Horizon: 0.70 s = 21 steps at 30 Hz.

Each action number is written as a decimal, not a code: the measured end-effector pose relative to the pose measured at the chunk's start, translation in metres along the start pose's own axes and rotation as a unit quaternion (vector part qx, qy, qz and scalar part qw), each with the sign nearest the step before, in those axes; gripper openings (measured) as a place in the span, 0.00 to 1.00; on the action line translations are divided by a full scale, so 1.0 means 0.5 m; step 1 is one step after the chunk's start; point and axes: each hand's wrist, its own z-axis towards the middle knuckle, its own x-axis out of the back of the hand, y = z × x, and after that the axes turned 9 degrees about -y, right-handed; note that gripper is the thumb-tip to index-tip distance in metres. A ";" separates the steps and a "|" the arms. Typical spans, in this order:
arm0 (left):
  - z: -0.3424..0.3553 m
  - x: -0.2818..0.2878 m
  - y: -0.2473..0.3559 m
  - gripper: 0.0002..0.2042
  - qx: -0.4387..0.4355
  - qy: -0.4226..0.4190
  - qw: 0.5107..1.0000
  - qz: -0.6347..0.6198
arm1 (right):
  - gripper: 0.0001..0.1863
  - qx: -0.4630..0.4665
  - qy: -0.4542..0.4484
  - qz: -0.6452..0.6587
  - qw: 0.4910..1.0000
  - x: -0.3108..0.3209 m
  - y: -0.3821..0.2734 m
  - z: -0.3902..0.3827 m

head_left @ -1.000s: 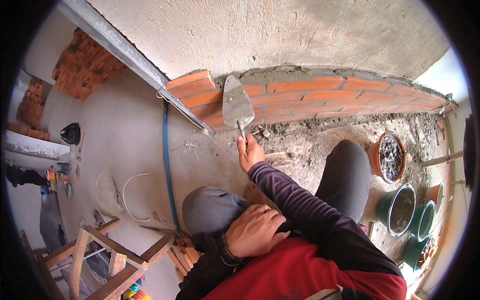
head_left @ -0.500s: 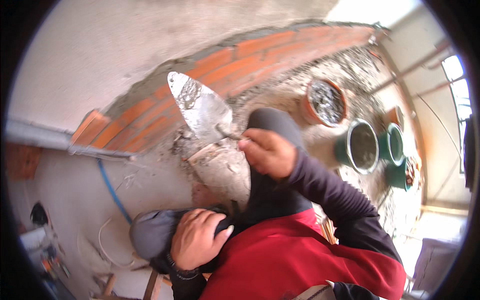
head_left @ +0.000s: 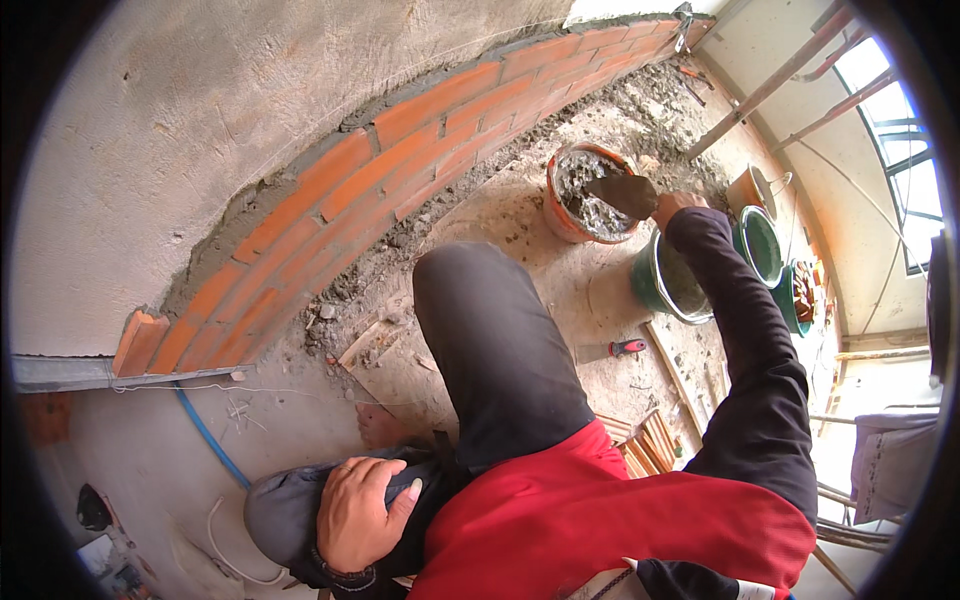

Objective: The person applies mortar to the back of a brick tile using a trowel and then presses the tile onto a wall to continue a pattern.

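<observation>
My right hand (head_left: pixel 681 206) is stretched far out to the right, closed round the handle of a brick trowel (head_left: pixel 628 196). The trowel's dark blade reaches over an orange bucket (head_left: pixel 552 212), above the wet grey mortar (head_left: pixel 592 184) inside; whether its tip touches the mortar I cannot tell. Resting on my bent left knee, my left hand (head_left: pixel 357 512) lies with its fingers loosely spread and holds nothing. Along the left runs a low wall of orange bricks (head_left: pixel 400 165), topped with a band of grey mortar.
A green bucket (head_left: pixel 648 285) stands beside the orange one, with more buckets (head_left: pixel 757 247) behind. A red-and-black-handled tool (head_left: pixel 627 347) lies on the floor near wood strips (head_left: pixel 652 440). Poles (head_left: pixel 770 80) slant at the far right. A blue hose (head_left: pixel 212 435) crosses the left floor.
My right hand has swung the trowel from over the floor by the brick wall to the orange bucket on the right. My left hand stays on the knee. The view has shifted.
</observation>
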 end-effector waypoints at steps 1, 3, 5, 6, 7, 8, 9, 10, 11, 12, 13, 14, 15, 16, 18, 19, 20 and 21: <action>0.003 0.002 0.000 0.17 0.005 -0.002 1.000 -0.003 | 0.18 -0.001 0.004 0.004 1.000 -0.007 -0.009 0.012; 0.002 0.002 0.001 0.17 0.021 -0.005 1.000 -0.005 | 0.18 -0.003 -0.015 0.017 1.000 0.005 -0.065 -0.001; 0.007 0.002 0.002 0.17 0.029 -0.007 1.000 -0.004 | 0.18 -0.007 -0.045 -0.005 0.999 0.009 -0.088 -0.008; 0.007 0.002 0.002 0.17 0.031 -0.010 0.999 -0.002 | 0.19 0.002 -0.051 -0.004 0.999 0.008 -0.087 -0.008; 0.007 0.001 0.002 0.17 0.033 -0.013 0.999 0.000 | 0.19 0.011 -0.057 -0.002 0.998 0.004 -0.083 -0.009; 0.009 0.001 0.000 0.17 0.033 -0.016 0.999 0.002 | 0.20 0.019 -0.062 0.000 0.998 0.003 -0.078 -0.010; 0.010 0.001 -0.001 0.16 0.029 -0.012 1.000 0.003 | 0.20 0.026 -0.067 0.002 0.997 0.001 -0.072 -0.010; 0.010 0.000 -0.002 0.16 0.024 -0.008 1.000 0.005 | 0.20 0.029 -0.057 0.008 0.998 -0.005 -0.066 -0.006; 0.008 0.001 -0.001 0.15 0.023 -0.003 1.000 0.008 | 0.19 0.035 -0.047 0.015 0.998 -0.013 -0.065 0.000; 0.007 0.003 0.001 0.15 0.023 -0.004 1.000 0.009 | 0.18 0.041 -0.037 0.022 0.998 -0.018 -0.064 0.005; 0.007 0.004 0.003 0.15 0.023 -0.004 1.000 0.010 | 0.19 0.054 -0.051 0.025 0.997 -0.021 -0.062 0.011; 0.008 0.005 0.004 0.15 0.021 -0.005 1.000 0.011 | 0.20 0.064 -0.064 0.027 0.995 -0.019 -0.060 0.014; 0.008 0.005 0.004 0.15 0.020 -0.006 1.000 0.010 | 0.20 0.075 -0.077 0.030 0.994 -0.018 -0.057 0.019; 0.007 0.005 0.003 0.15 0.020 -0.006 1.000 0.009 | 0.20 0.121 -0.061 0.012 0.991 -0.037 -0.046 0.043; 0.008 0.005 0.004 0.15 0.020 -0.006 1.000 0.007 | 0.19 0.207 -0.025 -0.024 0.978 -0.084 0.002 0.095; 0.006 0.003 0.005 0.16 0.026 -0.007 1.000 0.006 | 0.19 0.220 -0.053 0.032 0.974 -0.095 0.032 0.111; 0.022 -0.005 -0.006 0.17 0.018 -0.018 1.000 0.000 | 0.19 0.216 -0.086 0.087 0.969 -0.117 0.083 0.111; 0.023 -0.005 -0.004 0.16 0.019 -0.018 1.000 0.002 | 0.19 0.226 -0.116 0.143 0.957 -0.121 0.095 0.114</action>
